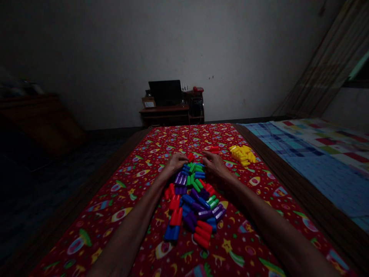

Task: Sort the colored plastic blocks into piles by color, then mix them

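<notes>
A mixed pile of red, blue, green and purple plastic pieces (197, 200) lies on the red patterned cloth (121, 215). At the pile's far left edge, my left hand (175, 162) has its fingers curled beside a small red piece (190, 157); whether it grips that piece is unclear. Across the pile's far end, my right hand (213, 163) reaches in from the right, fingers extended and somewhat apart, with nothing visible in them. Just beyond it lie some red pieces (214, 149). A separate heap of yellow pieces (243, 154) rests to the right.
Beyond the cloth, a low desk (165, 109) holds a dark monitor (165, 92) and a box (148, 102). Blue checked bedding (271, 154) spreads on the right. A wooden cabinet (37, 123) stands at the left, and a curtain (319, 65) hangs at the right.
</notes>
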A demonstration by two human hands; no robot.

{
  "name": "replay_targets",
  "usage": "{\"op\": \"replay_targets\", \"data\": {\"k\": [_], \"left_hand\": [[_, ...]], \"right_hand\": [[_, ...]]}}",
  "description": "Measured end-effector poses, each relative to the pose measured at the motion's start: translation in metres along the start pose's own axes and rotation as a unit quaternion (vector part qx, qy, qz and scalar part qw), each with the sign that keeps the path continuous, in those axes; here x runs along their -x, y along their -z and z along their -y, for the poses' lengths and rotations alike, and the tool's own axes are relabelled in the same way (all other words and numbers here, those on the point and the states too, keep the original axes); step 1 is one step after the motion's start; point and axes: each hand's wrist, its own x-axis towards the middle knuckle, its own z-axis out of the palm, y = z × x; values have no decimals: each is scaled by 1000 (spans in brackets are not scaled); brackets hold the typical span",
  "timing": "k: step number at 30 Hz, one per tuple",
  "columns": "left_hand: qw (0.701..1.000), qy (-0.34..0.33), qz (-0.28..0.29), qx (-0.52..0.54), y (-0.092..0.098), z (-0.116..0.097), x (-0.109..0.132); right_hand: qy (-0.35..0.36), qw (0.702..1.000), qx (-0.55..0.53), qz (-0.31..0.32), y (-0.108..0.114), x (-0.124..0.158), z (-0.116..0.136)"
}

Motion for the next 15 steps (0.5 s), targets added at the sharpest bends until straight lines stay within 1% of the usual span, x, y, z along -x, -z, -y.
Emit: {"op": "replay_targets", "data": {"k": [2, 5, 6, 8, 10, 11, 12, 13, 15], "left_hand": [[999, -40, 31, 9, 0, -10, 3], [991, -89, 94, 23, -1, -22, 6], [990, -92, 104, 22, -1, -26, 7], [991, -89, 99, 6, -1, -32, 10], [993, -94, 74, -16, 1, -40, 15], [991, -107, 71, -24, 2, -45, 18], [988, -129, 82, -29, 2, -50, 22], [981, -158, 109, -33, 3, -55, 26], [956, -225, 185, -40, 2, -66, 34]], "right_hand": [[13, 1000, 2, 16, -2, 1, 0], [38, 998, -5, 57, -3, 1, -3], [42, 996, -9, 73, -3, 1, -5], [40, 995, -15, 86, -2, 0, -8], [25, 999, -9, 47, 0, -1, -13], [15, 1000, -2, 18, 1, -1, -16], [4, 1000, 9, -13, 3, -2, -20], [-6, 999, 23, -44, 4, -2, -23], [-9, 994, 57, -95, 8, -2, -31]]}}
